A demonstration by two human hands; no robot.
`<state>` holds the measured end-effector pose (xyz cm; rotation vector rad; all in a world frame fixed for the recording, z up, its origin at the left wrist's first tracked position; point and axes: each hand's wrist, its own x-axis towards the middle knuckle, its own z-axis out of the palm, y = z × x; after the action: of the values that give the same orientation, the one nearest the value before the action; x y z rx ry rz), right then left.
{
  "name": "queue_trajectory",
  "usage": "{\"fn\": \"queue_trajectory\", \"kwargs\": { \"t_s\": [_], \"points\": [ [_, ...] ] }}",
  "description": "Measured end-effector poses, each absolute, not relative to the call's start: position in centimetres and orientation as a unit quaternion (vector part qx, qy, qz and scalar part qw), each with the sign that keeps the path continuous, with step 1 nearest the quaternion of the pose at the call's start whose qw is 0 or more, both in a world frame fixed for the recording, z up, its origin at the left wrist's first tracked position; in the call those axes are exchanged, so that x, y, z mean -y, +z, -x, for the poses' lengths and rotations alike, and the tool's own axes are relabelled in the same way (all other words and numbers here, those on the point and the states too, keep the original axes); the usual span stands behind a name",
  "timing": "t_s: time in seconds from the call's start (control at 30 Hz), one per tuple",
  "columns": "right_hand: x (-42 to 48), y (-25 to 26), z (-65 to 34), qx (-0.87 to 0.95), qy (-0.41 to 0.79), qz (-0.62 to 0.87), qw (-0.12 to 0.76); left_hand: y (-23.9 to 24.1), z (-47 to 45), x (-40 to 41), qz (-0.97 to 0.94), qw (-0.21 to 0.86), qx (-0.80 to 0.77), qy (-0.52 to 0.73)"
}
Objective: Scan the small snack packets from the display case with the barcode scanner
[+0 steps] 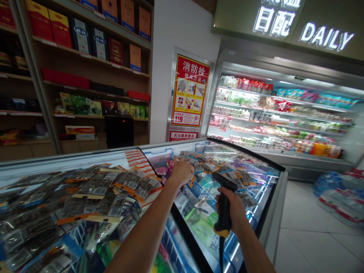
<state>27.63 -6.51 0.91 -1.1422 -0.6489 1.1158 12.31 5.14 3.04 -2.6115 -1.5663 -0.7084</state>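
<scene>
My right hand point(233, 208) is wrapped round the grip of a black and yellow barcode scanner point(224, 206). The scanner's head points left, and its cable hangs down. My left hand point(182, 171) reaches over the freezer's glass lid with its fingers curled; whatever they hold, if anything, is hidden. Beside it, several flat snack packets point(207, 163) with orange edges lie on the right-hand glass. A larger spread of similar dark packets point(99, 185) covers the left part of the freezer top, some showing barcode labels.
Under the glass of the chest freezer point(277, 223) are bagged goods and blue baskets point(203, 195). Wooden shelves point(93, 57) with boxes stand behind on the left. A lit refrigerated display point(278, 110) is at the back right. Bottled water packs point(341, 201) sit on the floor at right.
</scene>
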Motion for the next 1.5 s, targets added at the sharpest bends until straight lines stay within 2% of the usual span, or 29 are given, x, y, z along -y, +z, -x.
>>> {"fn": "queue_trajectory", "kwargs": {
  "t_s": [0.13,0.27,0.37,0.57,0.7,0.8,0.93,1.03,1.23,1.37,1.5],
  "points": [
    [6.5,0.9,-27.7,0.287,0.486,0.509,0.65,1.4,-13.3,-4.5,0.809,0.033,0.524,-0.265],
    [6.6,1.0,-27.9,0.287,0.476,0.505,0.66,-0.5,-13.9,-4.3,0.752,-0.03,0.607,-0.256],
    [6.6,1.1,-28.1,0.283,0.47,0.507,0.665,-1.2,-14.6,-4.4,0.761,-0.044,0.592,-0.261],
    [6.5,0.9,-28.7,0.291,0.466,0.518,0.655,-1.1,-14.6,-4.9,0.774,-0.066,0.583,-0.24],
    [6.6,0.7,-28.6,0.286,0.495,0.529,0.627,-0.4,-13.2,-5.1,0.697,-0.03,0.661,-0.278],
    [6.6,0.5,-28.3,0.3,0.517,0.519,0.61,-0.1,-12.5,-5.0,0.645,-0.052,0.717,-0.259],
    [6.8,0.6,-27.9,0.312,0.525,0.514,0.602,-0.5,-12.6,-5.5,0.663,-0.12,0.688,-0.27],
    [6.9,0.7,-27.9,0.312,0.537,0.507,0.598,-1.0,-12.7,-6.6,0.645,-0.212,0.623,-0.388],
    [7.7,0.9,-27.1,0.339,0.59,0.465,0.566,-1.8,-11.1,-9.0,0.458,-0.434,0.481,-0.609],
    [8.2,1.0,-26.1,0.375,0.583,0.495,0.524,-1.8,-10.4,-9.7,0.369,-0.511,0.37,-0.682],
    [8.4,1.2,-25.7,0.388,0.569,0.518,0.507,-1.4,-10.3,-9.7,0.345,-0.544,0.313,-0.698]
  ]
}}
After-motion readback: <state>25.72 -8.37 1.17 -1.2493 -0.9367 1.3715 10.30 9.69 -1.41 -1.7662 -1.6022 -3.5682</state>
